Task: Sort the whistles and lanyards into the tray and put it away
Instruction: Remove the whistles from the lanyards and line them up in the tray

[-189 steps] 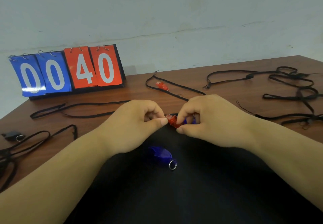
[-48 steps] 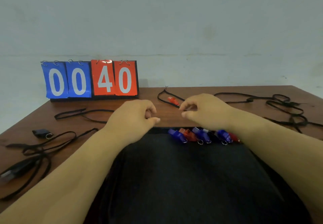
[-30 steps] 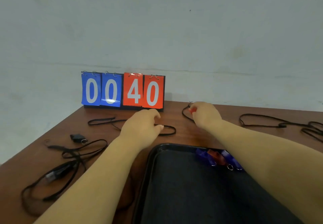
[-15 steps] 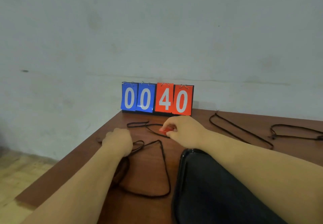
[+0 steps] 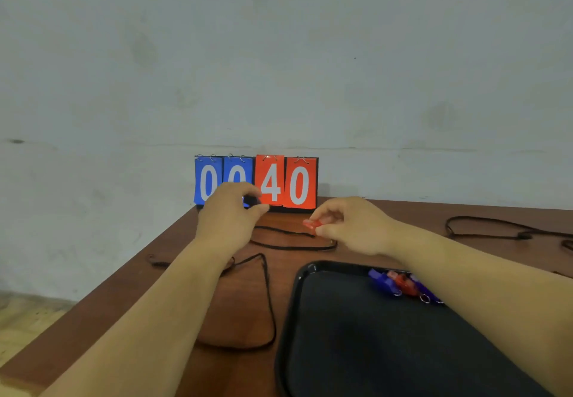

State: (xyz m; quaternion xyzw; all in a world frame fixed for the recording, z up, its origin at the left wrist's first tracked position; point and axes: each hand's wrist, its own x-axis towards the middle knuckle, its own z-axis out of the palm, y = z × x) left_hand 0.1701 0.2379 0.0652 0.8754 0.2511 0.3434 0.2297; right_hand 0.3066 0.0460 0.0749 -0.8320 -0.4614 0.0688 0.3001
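Your right hand (image 5: pixel 356 226) pinches a red whistle (image 5: pixel 312 225), your left hand (image 5: pixel 231 213) something small and dark, while only a few whistles (image 5: pixel 400 283) sit in the tray (image 5: pixel 297 285) and lanyards (image 5: pixel 291 240) remain loose on the table (image 5: pixel 235 313).

Dim, flat indoor light, soft shadows, slight motion blur throughout, wide-angle bending at edges

Flip scoreboard (image 5: pixel 286 181) upright at far edge of brown wooden surface (image 5: pixel 235 310), reading 0040; pale wall (image 5: pixel 279 55) behind.
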